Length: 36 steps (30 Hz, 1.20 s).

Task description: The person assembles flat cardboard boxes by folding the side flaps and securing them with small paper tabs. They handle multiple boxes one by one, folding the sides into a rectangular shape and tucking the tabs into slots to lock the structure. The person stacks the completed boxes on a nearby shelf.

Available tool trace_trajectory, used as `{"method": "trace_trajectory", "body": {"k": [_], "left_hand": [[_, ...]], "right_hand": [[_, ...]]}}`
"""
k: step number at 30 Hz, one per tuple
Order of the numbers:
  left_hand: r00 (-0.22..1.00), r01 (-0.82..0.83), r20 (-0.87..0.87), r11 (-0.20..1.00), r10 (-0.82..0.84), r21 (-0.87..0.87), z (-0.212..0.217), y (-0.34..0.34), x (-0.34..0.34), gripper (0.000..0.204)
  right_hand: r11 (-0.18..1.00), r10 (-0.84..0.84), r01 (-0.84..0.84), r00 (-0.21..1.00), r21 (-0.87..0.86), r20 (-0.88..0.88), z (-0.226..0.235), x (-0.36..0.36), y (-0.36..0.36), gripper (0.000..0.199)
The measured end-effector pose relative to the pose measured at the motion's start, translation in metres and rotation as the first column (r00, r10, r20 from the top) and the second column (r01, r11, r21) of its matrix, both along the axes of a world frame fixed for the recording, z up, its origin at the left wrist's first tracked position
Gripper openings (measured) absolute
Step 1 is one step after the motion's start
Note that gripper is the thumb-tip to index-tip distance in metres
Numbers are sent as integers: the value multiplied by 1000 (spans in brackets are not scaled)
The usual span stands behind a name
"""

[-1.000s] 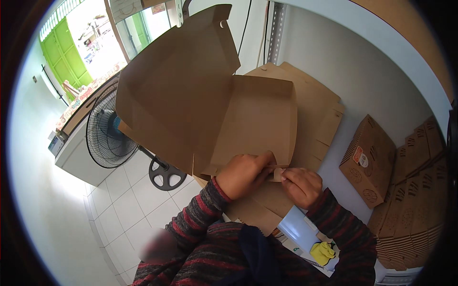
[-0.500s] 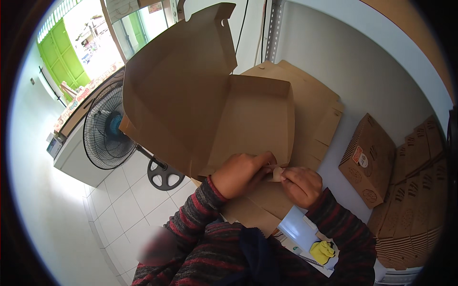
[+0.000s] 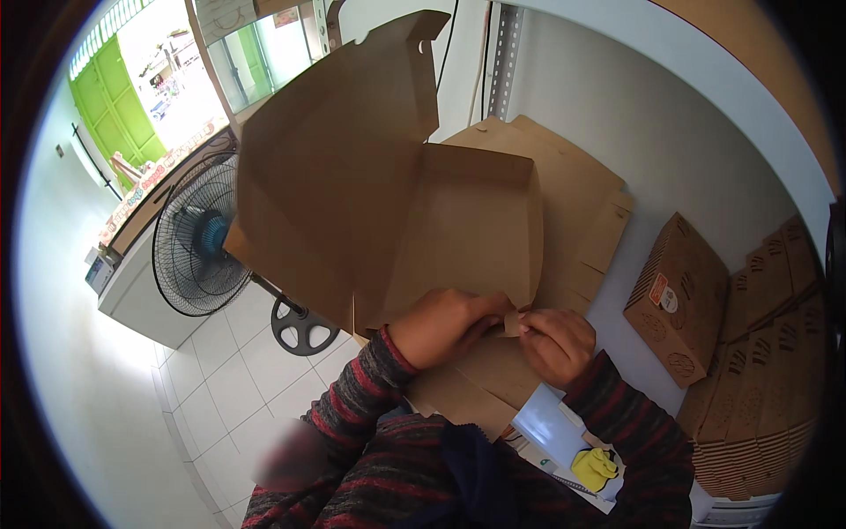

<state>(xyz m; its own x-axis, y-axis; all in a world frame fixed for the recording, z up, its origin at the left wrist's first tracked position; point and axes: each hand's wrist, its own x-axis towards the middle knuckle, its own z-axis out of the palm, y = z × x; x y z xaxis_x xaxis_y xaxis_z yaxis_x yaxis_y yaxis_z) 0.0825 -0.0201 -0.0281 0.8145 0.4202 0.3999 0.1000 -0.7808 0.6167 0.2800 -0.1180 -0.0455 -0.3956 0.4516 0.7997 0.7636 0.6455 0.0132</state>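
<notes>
A brown cardboard box stands partly folded before me, its large lid raised to the left. My left hand grips the near wall of the box, thumb along its top edge by the near right corner. Close beside it, my right hand pinches a small cardboard flap at that corner, fingers closed. The fingertips of both hands nearly meet there. Beneath the box lie flat cardboard blanks. The underside of the flap is hidden.
At the right, one closed box stands by a stack of printed boxes. A black fan is on the left, above a tiled floor. Near my right forearm lie a yellow cloth and a shiny bluish sheet.
My left thumb has shifted slightly right, towards the corner flap. The raised lid has tilted a little to the right. My right hand stays almost in place.
</notes>
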Motion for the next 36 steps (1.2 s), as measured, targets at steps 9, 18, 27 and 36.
{"method": "trace_trajectory", "body": {"k": [9, 18, 27, 36], "left_hand": [[995, 57, 85, 996, -51, -68, 5, 0, 2, 19], [995, 97, -3, 978, -100, -184, 7, -4, 0, 27], [998, -57, -36, 998, 58, 19, -4, -9, -4, 27], [983, -133, -94, 968, 156, 213, -8, -12, -1, 15]], "right_hand": [[998, 68, -68, 997, 8, 22, -4, 3, 1, 12], [999, -31, 30, 999, 16, 32, 4, -2, -3, 13], [967, -238, 235, 971, -97, -16, 1, 0, -1, 31], [957, -245, 250, 968, -147, 52, -4, 5, 5, 16]]}}
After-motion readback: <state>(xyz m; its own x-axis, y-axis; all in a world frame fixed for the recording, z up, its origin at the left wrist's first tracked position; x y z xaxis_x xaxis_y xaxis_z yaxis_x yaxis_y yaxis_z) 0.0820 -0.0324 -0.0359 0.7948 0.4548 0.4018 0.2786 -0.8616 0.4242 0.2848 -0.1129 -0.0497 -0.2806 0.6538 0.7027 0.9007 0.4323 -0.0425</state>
